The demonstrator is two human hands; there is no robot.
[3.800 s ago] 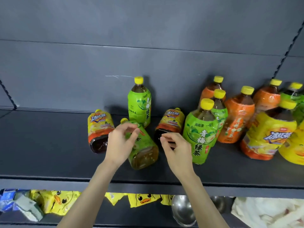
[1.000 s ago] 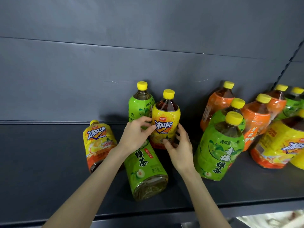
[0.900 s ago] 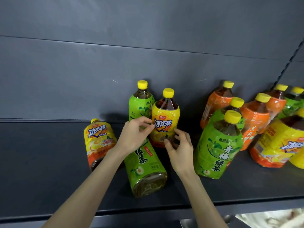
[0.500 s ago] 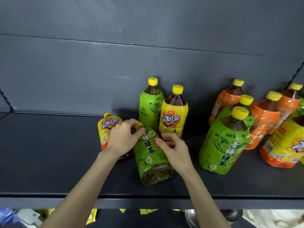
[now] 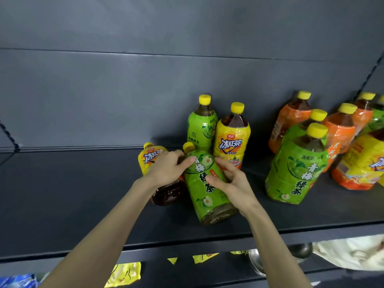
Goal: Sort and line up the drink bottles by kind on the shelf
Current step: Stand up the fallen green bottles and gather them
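Green-labelled plastic tea bottle (image 5: 204, 190): yellow cap, lying on its side on the dark grey metal shelf (image 5: 72, 194), cap toward the back.
My left hand (image 5: 166, 169): fingers curled over its shoulder.
My right hand (image 5: 232, 181): thumb and fingers wrapped round its middle.
Just left of it: yellow-labelled iced-tea bottle (image 5: 151, 161), lying down too.
Behind it: upright green bottle (image 5: 201, 127) and upright yellow bottle (image 5: 231, 140), touching.

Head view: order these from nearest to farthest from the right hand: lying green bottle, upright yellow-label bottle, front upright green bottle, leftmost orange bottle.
1. lying green bottle: held by the right hand.
2. upright yellow-label bottle: just behind its fingers.
3. front upright green bottle: to the right.
4. leftmost orange bottle: right, at the back.
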